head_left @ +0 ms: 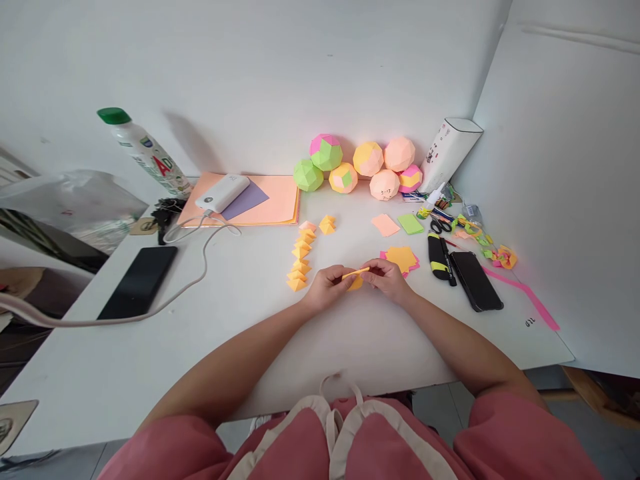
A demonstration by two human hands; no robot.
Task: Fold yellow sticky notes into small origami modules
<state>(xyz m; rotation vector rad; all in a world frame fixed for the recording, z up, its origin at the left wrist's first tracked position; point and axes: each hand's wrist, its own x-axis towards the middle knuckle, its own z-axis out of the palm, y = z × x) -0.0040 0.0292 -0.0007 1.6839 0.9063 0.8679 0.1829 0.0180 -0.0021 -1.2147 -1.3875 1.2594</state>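
Note:
Both hands meet over the middle of the white table [250, 347], pinching one small orange folded paper piece [356, 276] between them. My left hand [327, 287] grips its left end with fingers closed. My right hand [389, 279] pinches the right end. Just left of the hands lies a row of several folded orange paper units [300, 261], with one more unit [327, 225] behind them. A stack of orange and pink square sheets [403, 259] sits right behind my right hand.
Several paper polyhedron balls [360, 168] line the back wall. Orange paper sheets with a power bank [223, 193] and cable lie back left, beside a bottle [143, 152] and a black phone [137, 282]. Another phone [475, 280], a marker [439, 259], scissors, glue and sticky notes sit right.

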